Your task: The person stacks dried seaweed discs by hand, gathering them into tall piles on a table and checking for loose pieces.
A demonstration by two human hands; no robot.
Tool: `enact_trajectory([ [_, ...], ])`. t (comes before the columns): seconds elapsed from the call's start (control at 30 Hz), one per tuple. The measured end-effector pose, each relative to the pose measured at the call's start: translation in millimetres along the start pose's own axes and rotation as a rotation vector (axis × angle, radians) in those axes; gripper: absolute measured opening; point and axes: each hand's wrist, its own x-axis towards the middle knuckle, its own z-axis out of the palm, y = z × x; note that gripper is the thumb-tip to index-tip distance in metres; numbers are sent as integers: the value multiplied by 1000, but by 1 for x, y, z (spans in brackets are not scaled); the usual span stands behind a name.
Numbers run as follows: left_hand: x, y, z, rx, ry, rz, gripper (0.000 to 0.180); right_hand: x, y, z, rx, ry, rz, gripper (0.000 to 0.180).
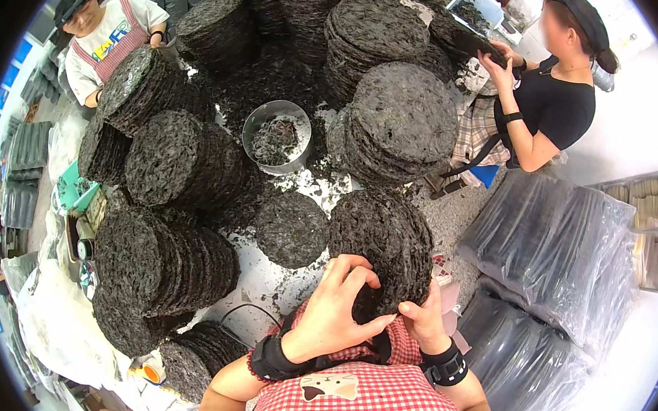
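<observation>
A round, dark seaweed cake (388, 233) is tilted up in front of my apron. My right hand (427, 319) grips its lower right edge, thumb on the face and fingers partly hidden behind. Over the lower left of the face lies my left hand (343, 305), fingers bent with their tips touching the seaweed, thumb stretched apart. Just beyond, a single flat seaweed cake (291, 230) lies on the white table (251, 288), which is strewn with crumbs.
Seaweed stacks (158, 262) line the left; another tall stack (403, 115) stands ahead. A round metal bowl (275, 169) holds scraps. At right are plastic-wrapped bundles (542, 245). One co-worker (549, 107) holds seaweed at the far right; another co-worker (118, 38) stands far left by stacks.
</observation>
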Motion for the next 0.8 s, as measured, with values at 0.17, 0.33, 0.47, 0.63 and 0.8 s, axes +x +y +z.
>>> enact_trajectory([
  [0.17, 4, 1, -11, -54, 5, -20, 44, -1, -1, 0, 14, 33, 17, 89],
  [0.33, 34, -12, -40, -46, 283, -61, 22, -5, -4, -10, 110, -74, 97, 96],
  [0.47, 56, -13, -43, -70, 260, 14, 24, -3, -1, -13, -62, -149, 70, 105],
  [0.63, 55, -22, -33, -243, 275, -50, 8, -5, 8, -28, -202, -151, 54, 109],
  [0.8, 55, -33, -32, -441, 278, -131, 9, -4, 3, -25, -241, -191, 36, 108],
])
